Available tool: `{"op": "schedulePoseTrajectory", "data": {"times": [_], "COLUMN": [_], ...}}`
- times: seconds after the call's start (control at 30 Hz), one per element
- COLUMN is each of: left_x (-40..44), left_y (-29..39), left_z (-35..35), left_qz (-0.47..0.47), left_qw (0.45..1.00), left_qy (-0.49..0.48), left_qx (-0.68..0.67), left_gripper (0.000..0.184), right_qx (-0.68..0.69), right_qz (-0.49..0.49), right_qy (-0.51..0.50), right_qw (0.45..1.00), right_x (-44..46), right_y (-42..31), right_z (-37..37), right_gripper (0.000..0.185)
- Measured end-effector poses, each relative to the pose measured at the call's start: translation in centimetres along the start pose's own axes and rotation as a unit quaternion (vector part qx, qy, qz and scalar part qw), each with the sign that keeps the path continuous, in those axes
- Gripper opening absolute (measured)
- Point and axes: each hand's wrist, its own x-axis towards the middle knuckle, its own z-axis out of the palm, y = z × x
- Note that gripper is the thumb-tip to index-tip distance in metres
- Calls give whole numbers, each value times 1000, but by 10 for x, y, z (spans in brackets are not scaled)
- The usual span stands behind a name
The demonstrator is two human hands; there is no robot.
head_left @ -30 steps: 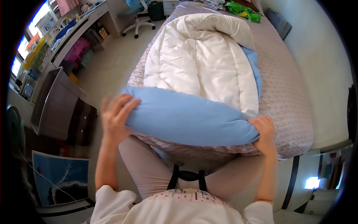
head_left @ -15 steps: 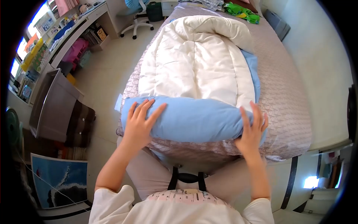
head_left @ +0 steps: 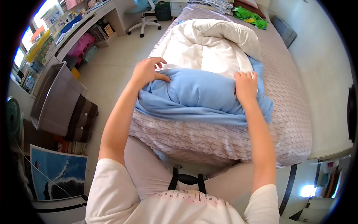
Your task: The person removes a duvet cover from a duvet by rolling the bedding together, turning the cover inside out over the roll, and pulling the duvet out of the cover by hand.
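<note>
A thick quilt, white on its inner side (head_left: pixel 203 52) and blue on its folded near part (head_left: pixel 197 89), lies on the bed (head_left: pixel 291 104). My left hand (head_left: pixel 149 72) is at the left end of the blue fold, thumb on the cloth and fingers spread apart over the edge. At the fold's right end my right hand (head_left: pixel 246 86) rests with its fingers together, curled over the top edge where blue meets white. Loose blue cloth lies in wrinkles on the near side of the fold.
To the left stand a grey bin (head_left: pixel 56 100), a brown striped stool (head_left: pixel 82 117) and a long desk (head_left: pixel 89 18). A swivel chair (head_left: pixel 143 22) is at the back. A green item (head_left: pixel 250 18) lies on the bed's far end; a wall (head_left: pixel 317 56) runs along the right.
Both hands have moved forward, away from my body. The blue fold has rolled away from the bed's near edge, leaving loose blue cloth behind it and covering more of the white.
</note>
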Motion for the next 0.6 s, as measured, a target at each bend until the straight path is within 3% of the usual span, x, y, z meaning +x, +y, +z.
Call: {"op": "schedulePoseTrajectory", "data": {"times": [0.03,0.1,0.17,0.23,0.27,0.33,0.37,0.4,0.43,0.47,0.5,0.53,0.57,0.6], "left_x": [-11,-30,-43,-48,-49,-60,-68,-86,-102,-116,-130,-140,-151,-160], "left_y": [9,18,19,20,13,19,24,31,42,53,59,51,43,36], "left_z": [-3,-5,-1,0,6,15,18,22,27,32,36,46,53,58], "left_qz": [-1,82,85,51,61,29,3,9,4,-68,-138,-158,-162,-191], "left_qw": [1000,985,985,990,987,982,975,969,966,950,922,911,910,905], "left_qy": [2,80,108,115,140,177,216,236,245,305,359,352,354,336], "left_qx": [2,126,104,66,53,53,50,75,78,22,-35,-147,-144,-180], "left_gripper": [63,57,51,44,36,35,35,51,51,59,68,81,81,80], "right_qx": [-125,115,252,215,218,40,39,46,52,50,51,45,40,49], "right_qz": [-167,-214,-214,-309,-315,-318,-326,-317,-305,-300,-306,-315,-322,-340], "right_qy": [327,268,248,147,145,135,135,39,-58,-98,-97,-120,-142,-95], "right_qw": [922,932,910,915,912,938,935,946,949,948,946,941,935,934], "right_x": [-12,-29,-34,-34,-31,-16,-5,10,25,39,40,39,38,35], "right_y": [-20,-42,-84,-133,-156,-185,-187,-188,-188,-185,-184,-184,-186,-188], "right_z": [1,10,-1,-17,-5,30,31,30,30,38,35,29,26,31], "right_gripper": [36,34,46,66,66,97,97,107,118,127,127,126,126,117]}}
